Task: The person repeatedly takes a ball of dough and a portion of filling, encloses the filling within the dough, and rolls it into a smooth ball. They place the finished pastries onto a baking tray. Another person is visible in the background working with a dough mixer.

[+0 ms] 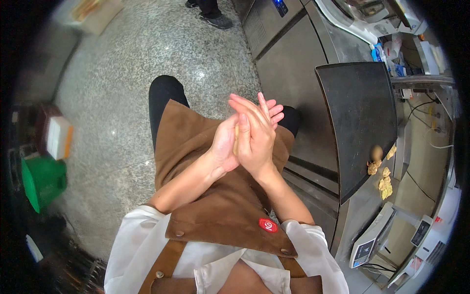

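Above the brown apron (209, 198), my two palms are pressed together around a lump of pale dough (236, 141), of which only a thin edge shows between them. My left hand (253, 136) lies uppermost, its fingers stretched across the other palm. Beneath it is my right hand (227, 143), its fingertips showing past the left ones. Off to the right, a black baking tray (360, 110) rests on the steel counter, with a round brown ball (376, 152) near its edge. Rough dough pieces (385, 188) lie beside the tray.
A digital scale (371, 239) stands on the counter's near end. Steel cabinet fronts (297, 62) run below the counter. At the left are a green bin (44, 180) and a white-and-orange box (58, 137). Another person's shoe (216, 21) is on the speckled floor ahead.
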Motion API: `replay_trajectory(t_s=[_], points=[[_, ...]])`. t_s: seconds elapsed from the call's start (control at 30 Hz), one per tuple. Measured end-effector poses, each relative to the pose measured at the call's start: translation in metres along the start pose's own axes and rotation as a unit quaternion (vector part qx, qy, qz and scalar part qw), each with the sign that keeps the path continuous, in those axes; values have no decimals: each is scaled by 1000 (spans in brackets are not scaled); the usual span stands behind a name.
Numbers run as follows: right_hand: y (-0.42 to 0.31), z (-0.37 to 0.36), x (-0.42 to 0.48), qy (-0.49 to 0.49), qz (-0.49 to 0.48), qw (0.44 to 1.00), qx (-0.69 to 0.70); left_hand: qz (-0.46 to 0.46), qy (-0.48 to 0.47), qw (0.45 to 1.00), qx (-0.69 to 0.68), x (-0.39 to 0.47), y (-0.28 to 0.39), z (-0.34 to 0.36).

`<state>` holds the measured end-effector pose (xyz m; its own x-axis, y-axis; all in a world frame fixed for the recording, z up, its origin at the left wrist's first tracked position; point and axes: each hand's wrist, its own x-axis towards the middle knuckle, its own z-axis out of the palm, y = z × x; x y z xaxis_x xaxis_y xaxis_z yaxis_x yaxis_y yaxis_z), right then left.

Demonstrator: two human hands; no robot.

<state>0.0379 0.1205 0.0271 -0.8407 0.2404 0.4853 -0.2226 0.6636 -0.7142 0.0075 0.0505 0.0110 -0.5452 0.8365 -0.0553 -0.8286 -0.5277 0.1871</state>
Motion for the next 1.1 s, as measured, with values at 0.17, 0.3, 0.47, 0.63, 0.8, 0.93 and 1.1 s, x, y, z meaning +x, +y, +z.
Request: replay_trajectory(t_s=[0.17, 0.3, 0.47, 0.63, 0.8, 0.93, 1.1], points=[[8, 8, -13, 34, -7, 999, -8, -6, 55, 998, 30, -4, -1, -7], [6, -1, 0, 33, 4, 999, 29, -55, 64, 987, -137, -3, 10, -14], [1, -4, 21, -30, -10, 998, -45, 27, 147, 987, -58, -2, 11, 10], [-1, 14, 6, -4, -7, 992, -123, 51, 75, 996, -11, -6, 1, -9], [28, 12, -6, -98, 81, 988, -90, -56, 192, 975, -97, 0, -1, -40], [16, -9, 23, -33, 193, 966, 168, 40, 192, 980, -21, 3, 14, -24], [32, 16, 14, -18, 9, 991, -132, 70, 237, 969, -29, 5, -3, -25]])
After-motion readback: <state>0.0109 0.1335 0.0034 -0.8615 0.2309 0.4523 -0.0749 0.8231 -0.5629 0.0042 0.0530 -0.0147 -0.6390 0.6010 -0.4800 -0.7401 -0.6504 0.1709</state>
